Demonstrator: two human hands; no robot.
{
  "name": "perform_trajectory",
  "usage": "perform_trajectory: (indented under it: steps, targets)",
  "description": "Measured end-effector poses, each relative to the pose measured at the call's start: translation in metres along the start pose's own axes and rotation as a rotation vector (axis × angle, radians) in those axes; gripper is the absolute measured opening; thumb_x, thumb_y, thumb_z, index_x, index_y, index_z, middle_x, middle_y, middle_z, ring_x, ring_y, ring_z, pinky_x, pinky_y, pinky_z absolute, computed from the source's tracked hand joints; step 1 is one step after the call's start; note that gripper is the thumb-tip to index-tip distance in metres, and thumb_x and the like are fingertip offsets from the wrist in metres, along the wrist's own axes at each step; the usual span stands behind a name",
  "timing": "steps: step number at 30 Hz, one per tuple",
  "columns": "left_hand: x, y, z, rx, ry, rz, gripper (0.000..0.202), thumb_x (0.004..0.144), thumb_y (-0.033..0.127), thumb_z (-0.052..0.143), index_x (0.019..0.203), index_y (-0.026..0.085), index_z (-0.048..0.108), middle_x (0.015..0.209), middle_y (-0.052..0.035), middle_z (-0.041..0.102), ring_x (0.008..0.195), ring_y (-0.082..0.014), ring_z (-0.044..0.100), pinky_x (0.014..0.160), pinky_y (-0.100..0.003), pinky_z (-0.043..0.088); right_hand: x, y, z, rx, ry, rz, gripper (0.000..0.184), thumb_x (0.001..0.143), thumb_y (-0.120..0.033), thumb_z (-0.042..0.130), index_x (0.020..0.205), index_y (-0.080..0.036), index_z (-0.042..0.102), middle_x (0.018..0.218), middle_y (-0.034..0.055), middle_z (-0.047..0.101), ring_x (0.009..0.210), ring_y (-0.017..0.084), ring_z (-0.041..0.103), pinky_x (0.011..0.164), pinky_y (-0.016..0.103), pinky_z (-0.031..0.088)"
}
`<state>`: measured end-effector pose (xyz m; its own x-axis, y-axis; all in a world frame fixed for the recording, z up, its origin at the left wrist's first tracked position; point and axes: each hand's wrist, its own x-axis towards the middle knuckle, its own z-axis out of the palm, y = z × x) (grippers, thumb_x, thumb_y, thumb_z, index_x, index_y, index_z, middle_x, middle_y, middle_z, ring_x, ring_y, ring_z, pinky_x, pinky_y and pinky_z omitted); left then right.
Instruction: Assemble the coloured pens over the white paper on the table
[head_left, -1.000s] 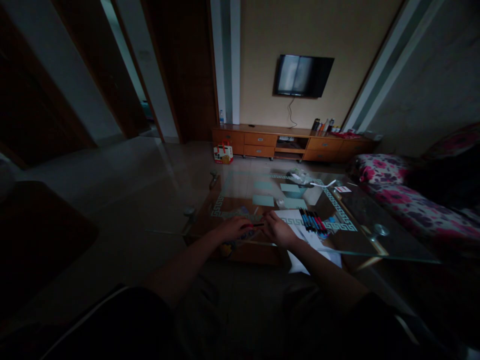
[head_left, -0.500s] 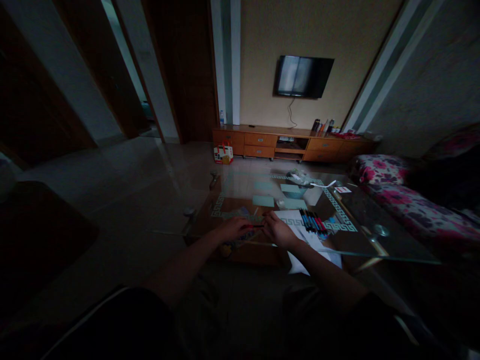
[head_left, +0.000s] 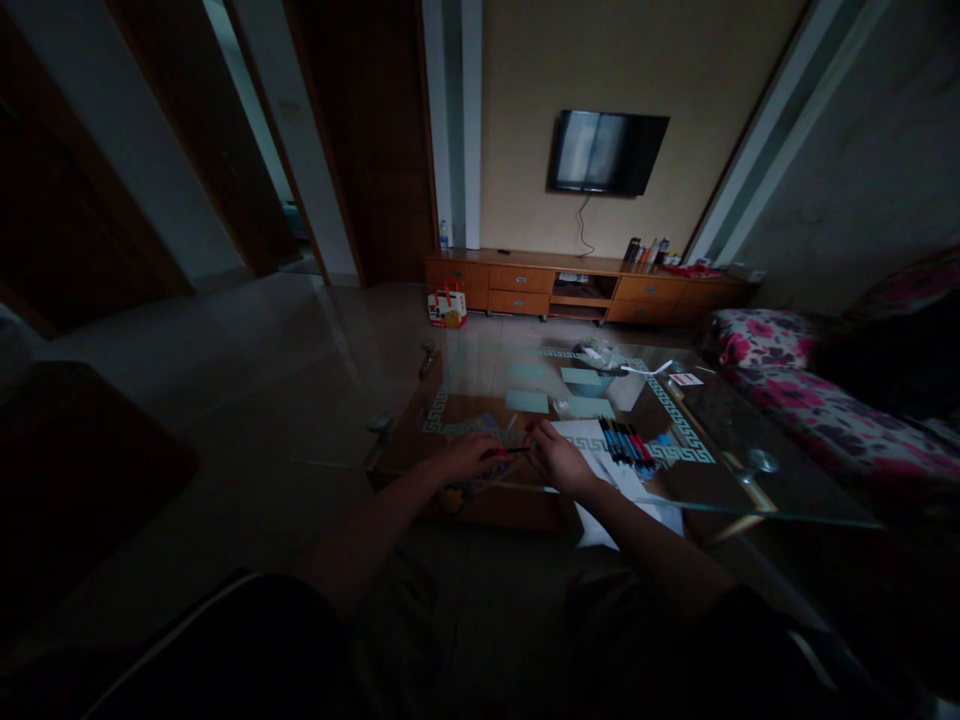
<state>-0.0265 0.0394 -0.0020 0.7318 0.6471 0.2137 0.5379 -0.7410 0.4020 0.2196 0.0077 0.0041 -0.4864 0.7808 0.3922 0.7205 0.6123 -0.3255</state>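
At the near edge of the glass-topped bench (head_left: 480,378), the left hand (head_left: 466,456) and the right hand (head_left: 559,462) meet over a red pen (head_left: 510,451), which lies level between them just above the bench top. Left grip closed on the red end of the pen; right grip closed on its darker end, seemingly pinching a cap, though the dim light leaves this uncertain. On the bench beside the right hand, toward the bench's right side, a row of pens (head_left: 626,442) with blue, black and red barrels lies side by side on white paper (head_left: 592,530), one sheet of which overhangs the bench's near edge. Pale green cards (head_left: 526,401) lie nearer the bench's middle. Beyond the far end of the bench, a low wooden cabinet (head_left: 525,285) stands under a wall-mounted television (head_left: 607,152); to the right of the bench, a floral sofa (head_left: 810,400)
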Motion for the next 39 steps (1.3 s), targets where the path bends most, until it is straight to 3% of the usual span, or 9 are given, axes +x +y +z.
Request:
perform_trajectory:
  steps: [6, 11, 14, 19, 30, 39]
  targets:
    - [-0.0008, -0.0011, 0.0003, -0.002, 0.007, -0.002, 0.034, 0.097, 0.044, 0.047, 0.104, 0.019, 0.068, 0.097, -0.0063, 0.068, 0.087, -0.0173, 0.061, 0.078, -0.026, 0.045, -0.0003, -0.0037, -0.0034, -0.003, -0.005, -0.006, 0.02, 0.09, -0.018, 0.053, 0.109, -0.022, 0.054, 0.117, 0.0073, 0.052, 0.094, 0.018, 0.06, 0.082, 0.028, 0.049]
    - [0.0005, -0.0035, 0.0024, -0.02, 0.008, 0.008, 0.031, 0.096, 0.042, 0.049, 0.103, 0.019, 0.069, 0.096, -0.0056, 0.068, 0.085, -0.0167, 0.061, 0.076, -0.026, 0.045, -0.0025, -0.0056, -0.0065, -0.019, -0.02, 0.022, 0.031, 0.09, -0.027, 0.057, 0.12, -0.022, 0.052, 0.12, 0.0084, 0.051, 0.096, 0.02, 0.06, 0.083, 0.031, 0.051]
    - [0.0001, -0.0038, 0.0026, -0.012, 0.012, 0.003, 0.03, 0.096, 0.042, 0.049, 0.101, 0.019, 0.069, 0.095, -0.0056, 0.068, 0.086, -0.0168, 0.061, 0.077, -0.026, 0.045, -0.0027, -0.0047, -0.005, -0.041, -0.047, 0.039, 0.018, 0.096, -0.032, 0.05, 0.108, -0.021, 0.059, 0.121, 0.0088, 0.049, 0.094, 0.019, 0.062, 0.084, 0.032, 0.051]
    - [-0.0014, -0.0038, 0.0018, 0.008, 0.004, 0.015, 0.028, 0.096, 0.039, 0.049, 0.1, 0.018, 0.069, 0.094, -0.0054, 0.068, 0.086, -0.017, 0.061, 0.076, -0.026, 0.044, -0.0016, -0.005, -0.0045, -0.052, -0.075, 0.034, 0.022, 0.098, -0.034, 0.046, 0.098, -0.019, 0.062, 0.127, 0.0099, 0.047, 0.094, 0.018, 0.064, 0.086, 0.032, 0.053]
    - [0.001, -0.0031, 0.0023, 0.03, -0.008, 0.015, 0.028, 0.097, 0.038, 0.049, 0.1, 0.018, 0.069, 0.093, -0.0061, 0.068, 0.084, -0.0167, 0.061, 0.075, -0.025, 0.045, -0.0012, -0.0053, -0.0041, -0.034, -0.079, 0.041, 0.015, 0.094, -0.026, 0.051, 0.105, -0.019, 0.059, 0.131, 0.0113, 0.044, 0.105, 0.02, 0.062, 0.091, 0.033, 0.052]
    - [-0.0016, -0.0098, 0.0049, 0.032, -0.005, -0.013, 0.029, 0.096, 0.039, 0.049, 0.101, 0.018, 0.069, 0.095, -0.0064, 0.068, 0.083, -0.0168, 0.061, 0.073, -0.025, 0.044, -0.0016, -0.0051, -0.0059, 0.059, -0.019, 0.02, 0.026, 0.089, -0.017, 0.055, 0.114, -0.022, 0.055, 0.13, 0.0105, 0.044, 0.113, 0.022, 0.057, 0.093, 0.036, 0.05]
